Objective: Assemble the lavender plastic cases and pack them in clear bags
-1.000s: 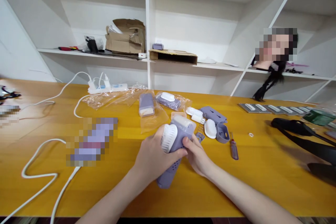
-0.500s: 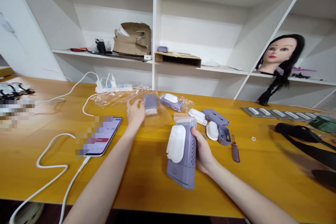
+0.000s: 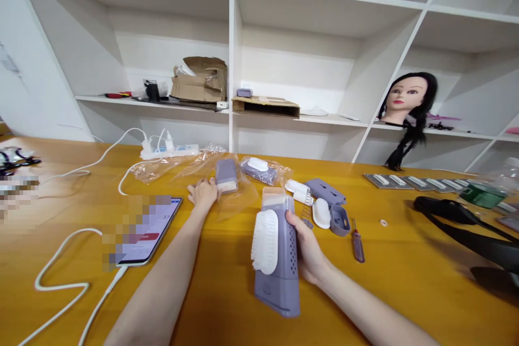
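Observation:
My right hand (image 3: 306, 246) is shut around a lavender perforated brush body (image 3: 279, 275), which stands tilted over the table. Its white-bristled brush head (image 3: 264, 241) faces left, and a cream end piece (image 3: 272, 198) tops it. My left hand (image 3: 203, 194) rests open on the table, holding nothing, its fingertips by a clear bag with a lavender box (image 3: 226, 175). Beyond that lies a bagged lavender-and-white brush (image 3: 258, 168). Right of the held body lie a white bristle piece (image 3: 297, 189), a coil spring (image 3: 308, 208), a white oval cover (image 3: 321, 213) and a lavender cup (image 3: 339, 220).
A small screwdriver (image 3: 357, 246) and a lavender plate (image 3: 325, 192) lie on the yellow wooden table (image 3: 227, 303). A phone (image 3: 154, 232) sits left, cabled to a white power strip (image 3: 170, 151). Black straps (image 3: 450, 211) lie right, below white shelves (image 3: 300, 119) with cardboard and a mannequin head (image 3: 405, 100).
My left hand has let go of the brush body since the oldest frame and moved to the bag. My right hand now holds the body alone, and the view has tilted upward.

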Motion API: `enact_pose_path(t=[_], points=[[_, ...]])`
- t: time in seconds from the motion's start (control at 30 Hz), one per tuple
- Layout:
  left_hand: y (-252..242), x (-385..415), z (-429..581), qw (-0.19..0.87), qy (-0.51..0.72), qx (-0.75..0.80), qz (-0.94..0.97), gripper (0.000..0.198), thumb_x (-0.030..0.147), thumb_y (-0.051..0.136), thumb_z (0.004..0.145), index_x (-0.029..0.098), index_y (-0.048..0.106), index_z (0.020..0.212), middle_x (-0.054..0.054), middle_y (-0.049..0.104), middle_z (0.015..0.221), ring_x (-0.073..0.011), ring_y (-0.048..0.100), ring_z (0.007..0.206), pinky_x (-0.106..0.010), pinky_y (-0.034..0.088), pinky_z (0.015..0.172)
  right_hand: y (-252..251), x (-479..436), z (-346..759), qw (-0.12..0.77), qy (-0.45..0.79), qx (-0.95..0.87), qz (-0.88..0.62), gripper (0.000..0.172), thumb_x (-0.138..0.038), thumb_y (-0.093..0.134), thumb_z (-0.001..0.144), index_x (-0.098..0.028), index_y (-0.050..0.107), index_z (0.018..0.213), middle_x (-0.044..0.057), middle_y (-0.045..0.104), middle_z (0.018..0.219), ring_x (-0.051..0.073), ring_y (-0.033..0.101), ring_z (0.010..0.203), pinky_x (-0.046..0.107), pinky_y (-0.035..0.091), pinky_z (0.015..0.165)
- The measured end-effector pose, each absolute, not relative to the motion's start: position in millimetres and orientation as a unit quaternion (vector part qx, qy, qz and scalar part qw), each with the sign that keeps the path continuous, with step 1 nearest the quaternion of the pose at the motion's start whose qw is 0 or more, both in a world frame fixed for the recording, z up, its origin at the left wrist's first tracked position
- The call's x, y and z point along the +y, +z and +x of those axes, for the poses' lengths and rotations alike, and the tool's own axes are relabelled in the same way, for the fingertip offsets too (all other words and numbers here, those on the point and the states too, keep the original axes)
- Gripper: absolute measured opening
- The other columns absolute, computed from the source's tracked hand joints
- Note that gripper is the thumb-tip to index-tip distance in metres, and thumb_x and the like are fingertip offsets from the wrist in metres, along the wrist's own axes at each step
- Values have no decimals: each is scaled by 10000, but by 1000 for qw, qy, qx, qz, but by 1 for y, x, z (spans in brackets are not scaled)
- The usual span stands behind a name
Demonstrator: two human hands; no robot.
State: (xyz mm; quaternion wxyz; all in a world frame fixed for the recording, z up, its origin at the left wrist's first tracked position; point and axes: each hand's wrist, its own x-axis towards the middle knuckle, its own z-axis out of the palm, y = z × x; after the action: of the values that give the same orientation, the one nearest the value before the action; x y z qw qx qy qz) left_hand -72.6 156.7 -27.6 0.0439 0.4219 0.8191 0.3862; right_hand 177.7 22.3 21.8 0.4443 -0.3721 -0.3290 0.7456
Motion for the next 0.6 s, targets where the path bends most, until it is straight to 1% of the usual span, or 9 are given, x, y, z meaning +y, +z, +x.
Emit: enact_pose_path(t=[0.1,0.17,0.23,0.33,0.43,0.53,0.6], points=[[-21,153,-69,10,408,803,434,332,331,513,888,177,538,1181,-100,535,1242,-238,544,1073,-459,469,879,20,23,178,443,746,-327,-375,373,-492,600,763,-164,691,915,42,742,793,218,673,812,319,478,824],[-12,150,-64,-15,426,786,447,330,333,421,921,208,551,1198,-103,501,1317,-275,461,1172,-478,431,919,19,23,178,444,742,-328,-380,372,-497,612,753,-167,686,908,44,742,819,217,670,818,314,479,809],[0,146,-55,-38,440,766,467,377,335,346,932,233,543,1237,-88,486,1361,-296,401,1211,-479,418,920,17,24,178,449,737,-329,-382,374,-498,630,739,-174,681,920,41,741,865,215,666,832,310,481,797],[21,133,-37,-74,450,735,502,403,336,379,906,222,538,1258,-74,492,1371,-306,395,1193,-495,397,924,17,25,179,461,730,-334,-378,381,-491,659,715,-182,678,937,34,737,910,207,662,822,311,485,793],[43,109,-15,-112,446,708,537,424,345,413,887,210,533,1270,-61,483,1385,-317,388,1181,-502,354,952,20,24,180,460,730,-340,-374,393,-495,673,691,-178,683,922,37,739,882,209,665,778,319,494,774],[59,78,6,-170,394,681,593,408,316,412,883,182,562,1238,-84,514,1354,-339,426,1124,-517,377,900,27,20,183,457,735,-349,-359,381,-494,661,691,-165,698,879,47,743,831,225,673,778,324,504,760],[62,59,16,-170,353,665,635,374,287,400,884,175,606,1175,-91,563,1295,-340,479,1063,-525,405,864,35,18,187,460,734,-354,-352,365,-491,641,698,-159,708,833,57,743,785,247,680,783,338,512,755]])
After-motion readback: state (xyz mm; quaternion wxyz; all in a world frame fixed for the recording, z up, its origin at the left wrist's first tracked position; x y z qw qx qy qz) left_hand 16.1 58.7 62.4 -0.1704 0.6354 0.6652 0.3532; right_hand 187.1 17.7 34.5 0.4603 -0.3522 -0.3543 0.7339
